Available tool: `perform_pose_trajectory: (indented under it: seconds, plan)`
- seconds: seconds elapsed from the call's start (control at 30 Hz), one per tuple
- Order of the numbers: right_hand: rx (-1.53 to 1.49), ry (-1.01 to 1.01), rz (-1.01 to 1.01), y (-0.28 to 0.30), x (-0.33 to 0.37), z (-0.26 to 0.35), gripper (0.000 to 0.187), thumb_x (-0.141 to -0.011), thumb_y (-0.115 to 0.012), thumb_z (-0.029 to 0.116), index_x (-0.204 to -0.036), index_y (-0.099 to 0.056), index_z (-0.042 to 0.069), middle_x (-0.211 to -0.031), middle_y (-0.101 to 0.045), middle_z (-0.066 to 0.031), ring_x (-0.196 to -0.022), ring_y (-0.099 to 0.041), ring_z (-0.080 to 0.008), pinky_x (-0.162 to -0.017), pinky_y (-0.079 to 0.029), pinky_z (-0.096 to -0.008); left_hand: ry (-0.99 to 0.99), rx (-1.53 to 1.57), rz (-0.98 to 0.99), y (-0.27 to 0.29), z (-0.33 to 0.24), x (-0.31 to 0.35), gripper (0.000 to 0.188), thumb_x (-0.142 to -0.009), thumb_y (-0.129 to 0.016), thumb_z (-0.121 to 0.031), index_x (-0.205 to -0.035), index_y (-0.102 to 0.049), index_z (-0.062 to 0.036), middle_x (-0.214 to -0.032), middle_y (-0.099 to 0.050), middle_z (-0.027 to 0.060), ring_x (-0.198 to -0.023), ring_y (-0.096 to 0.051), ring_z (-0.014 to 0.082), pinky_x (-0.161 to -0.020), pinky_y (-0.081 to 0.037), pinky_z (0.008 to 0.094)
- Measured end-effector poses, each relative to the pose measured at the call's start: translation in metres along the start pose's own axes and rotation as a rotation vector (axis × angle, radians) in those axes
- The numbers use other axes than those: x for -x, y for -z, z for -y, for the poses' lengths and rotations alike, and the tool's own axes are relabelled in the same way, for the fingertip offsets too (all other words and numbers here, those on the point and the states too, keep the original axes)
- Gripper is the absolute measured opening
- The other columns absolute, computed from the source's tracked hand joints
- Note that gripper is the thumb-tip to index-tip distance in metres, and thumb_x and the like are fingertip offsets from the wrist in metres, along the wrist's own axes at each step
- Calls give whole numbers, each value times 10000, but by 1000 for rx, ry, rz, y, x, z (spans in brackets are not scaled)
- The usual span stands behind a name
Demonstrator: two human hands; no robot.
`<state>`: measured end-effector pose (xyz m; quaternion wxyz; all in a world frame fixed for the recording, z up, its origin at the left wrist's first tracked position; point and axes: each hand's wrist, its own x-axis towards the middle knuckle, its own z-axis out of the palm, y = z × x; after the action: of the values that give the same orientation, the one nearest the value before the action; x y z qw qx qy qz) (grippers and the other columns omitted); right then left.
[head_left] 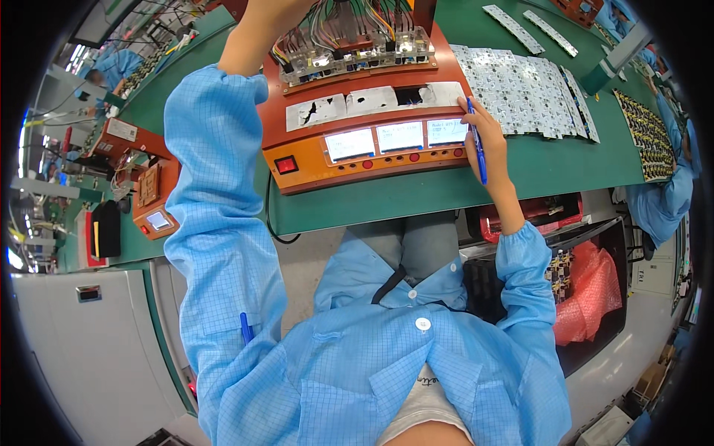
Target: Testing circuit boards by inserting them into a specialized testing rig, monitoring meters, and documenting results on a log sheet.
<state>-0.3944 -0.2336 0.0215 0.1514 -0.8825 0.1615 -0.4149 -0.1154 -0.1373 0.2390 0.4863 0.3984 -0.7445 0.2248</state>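
My left hand (277, 10) reaches up to the top edge of the picture, above an orange test machine (301, 165); its fingers are cut off from view. Beneath it, a clear fixture plate (357, 61) with many coloured wires sits on the machine. My right hand (487, 141) is closed round a blue pen (478, 152), at the machine's right front edge beside the lit screens (401, 139). A worn white label strip (321, 111) runs above these screens. A red rocker switch (285, 165) is at the machine's left front.
White circuit board panels (520, 93) cover the green table (357, 202) to the right. Farther right are yellow-black parts (645, 137) and a co-worker's blue sleeve (658, 204). A second orange machine (156, 193) stands left. Below the table edge, pink bubble wrap (591, 293) lies in a black bin.
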Motion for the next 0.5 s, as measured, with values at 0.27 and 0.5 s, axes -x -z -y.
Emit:
perform_pose_trajectory:
  seconds: [0.27,0.5]
  plan:
    - [-34,18,-20,-4,-1,3,258,-731,-480,-152,-914,-507,27,-1219,-594,-135,-1261,-451,-307,-989,-386,-373,-56,-134,10,6,10,-2,310,-770,-678,-38,-1055,-557,-16,-1078,-605,145,-1049,-580,262,-901,-430,315]
    - [-27,15,-20,-2,0,2,261,-726,-477,-150,-917,-511,25,-1223,-590,-138,-1265,-445,-307,-995,-387,-376,-66,-135,-63,-3,11,0,325,-759,-686,-35,-1059,-562,-23,-1069,-611,136,-1022,-592,250,-877,-442,311]
